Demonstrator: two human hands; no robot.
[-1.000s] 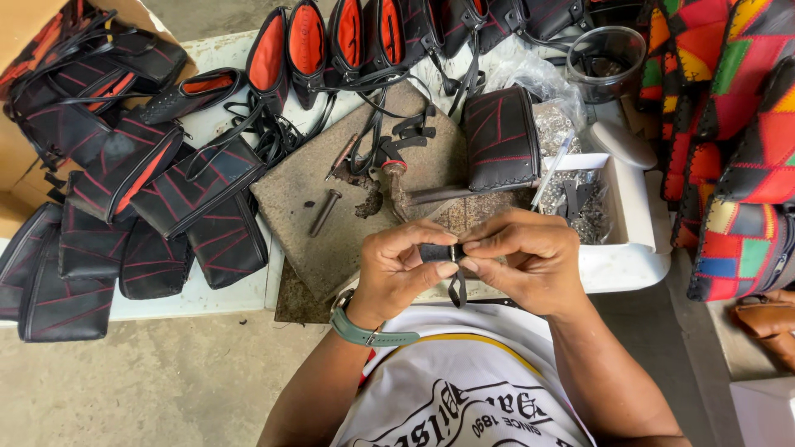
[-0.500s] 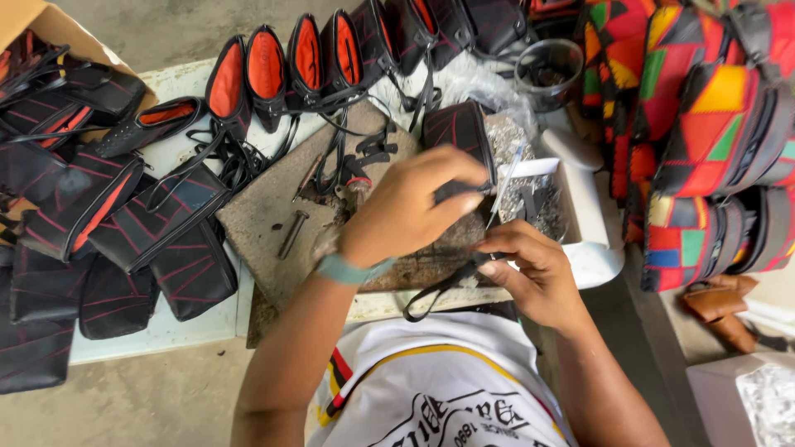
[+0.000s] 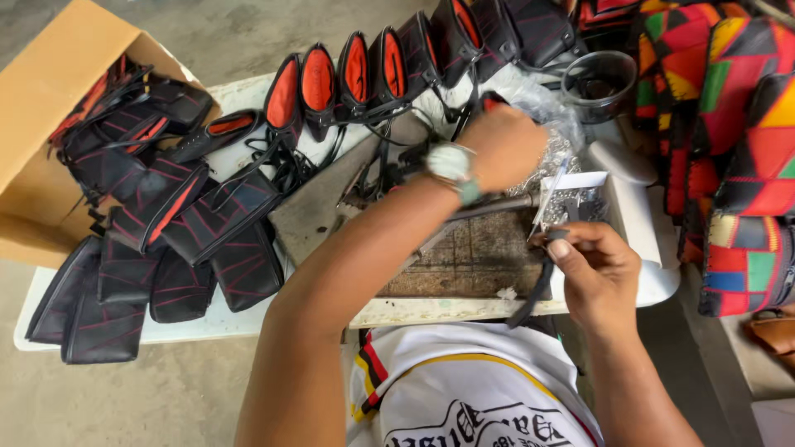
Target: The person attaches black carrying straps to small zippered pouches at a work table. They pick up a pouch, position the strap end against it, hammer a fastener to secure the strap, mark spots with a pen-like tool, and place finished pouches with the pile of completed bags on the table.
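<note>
Surface: white worktable (image 3: 248,319), carrying a worn brown wooden work board (image 3: 472,265), the landmark here. Left of board: about ten black pouches with red stitching (image 3: 211,236); behind it, five upright black pouches with orange lining (image 3: 356,70). One black strap (image 3: 538,285) at board's right edge, pinched in right hand (image 3: 600,277). Left hand (image 3: 501,145), on the strap a second ago, now reaches behind board, grip curled; contents cannot be told.

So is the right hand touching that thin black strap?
Touching. The head view shows the right hand pinching the thin black strap between thumb and fingers; the strap hangs below.
</note>
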